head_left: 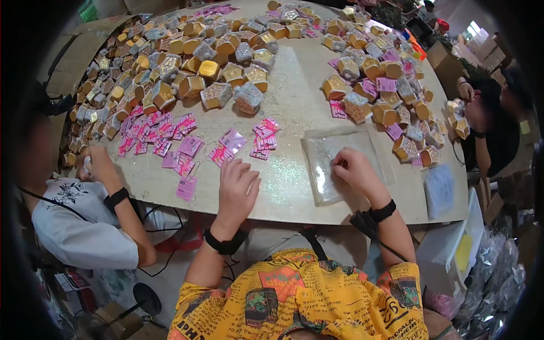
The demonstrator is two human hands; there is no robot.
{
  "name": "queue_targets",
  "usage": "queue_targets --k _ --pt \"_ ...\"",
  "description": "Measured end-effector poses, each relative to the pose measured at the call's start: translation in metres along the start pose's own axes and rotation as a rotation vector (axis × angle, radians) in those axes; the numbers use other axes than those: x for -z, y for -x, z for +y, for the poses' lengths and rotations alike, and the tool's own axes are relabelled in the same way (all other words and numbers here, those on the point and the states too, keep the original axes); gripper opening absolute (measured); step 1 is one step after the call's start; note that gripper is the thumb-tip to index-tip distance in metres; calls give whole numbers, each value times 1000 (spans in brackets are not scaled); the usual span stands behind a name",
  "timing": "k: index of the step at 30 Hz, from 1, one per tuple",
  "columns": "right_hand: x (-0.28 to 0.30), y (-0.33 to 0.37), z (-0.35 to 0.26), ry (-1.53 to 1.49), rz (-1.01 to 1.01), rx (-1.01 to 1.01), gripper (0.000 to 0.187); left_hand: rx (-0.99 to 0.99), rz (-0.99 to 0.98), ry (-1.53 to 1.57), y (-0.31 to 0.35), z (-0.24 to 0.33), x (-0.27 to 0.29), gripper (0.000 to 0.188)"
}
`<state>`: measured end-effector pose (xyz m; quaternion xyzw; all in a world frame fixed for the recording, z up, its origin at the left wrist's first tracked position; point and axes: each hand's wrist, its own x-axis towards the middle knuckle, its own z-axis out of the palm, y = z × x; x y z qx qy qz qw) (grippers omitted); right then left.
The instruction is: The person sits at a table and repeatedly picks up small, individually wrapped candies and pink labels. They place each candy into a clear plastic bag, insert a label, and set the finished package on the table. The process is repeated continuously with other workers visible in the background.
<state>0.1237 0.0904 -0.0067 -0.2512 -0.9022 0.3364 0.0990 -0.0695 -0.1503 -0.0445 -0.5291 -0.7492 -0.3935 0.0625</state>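
Note:
My left hand (238, 188) hovers over the near table edge with its fingers loosely apart and nothing in it. Just beyond its fingertips lie pink printed tags (232, 140), some loose, some overlapping. A clear plastic tray (318, 180) lies flat on the table to the right. Over its right side, my right hand (358, 171) is closed with thumb and forefinger pinched together. Whatever is between those fingertips is too small to make out. Thin, faint strands (326, 158) seem to lie inside the tray.
Gold and silver glittery house-shaped ornaments (217, 95) are heaped across the far left, with another heap (357, 106) at right. A bluish plastic-wrapped bundle (438, 191) lies at the right edge. One co-worker (85, 221) sits at left, another (490, 124) at right.

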Motion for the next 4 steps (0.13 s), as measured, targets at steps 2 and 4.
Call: queue_targets --k 2,4 --pt "6 2 -2 -75 -30 -82 11 -14 4 -15 -2 0 0 16" --pt "10 4 -3 -102 -32 -114 11 -9 -10 -14 -3 5 -1 15"
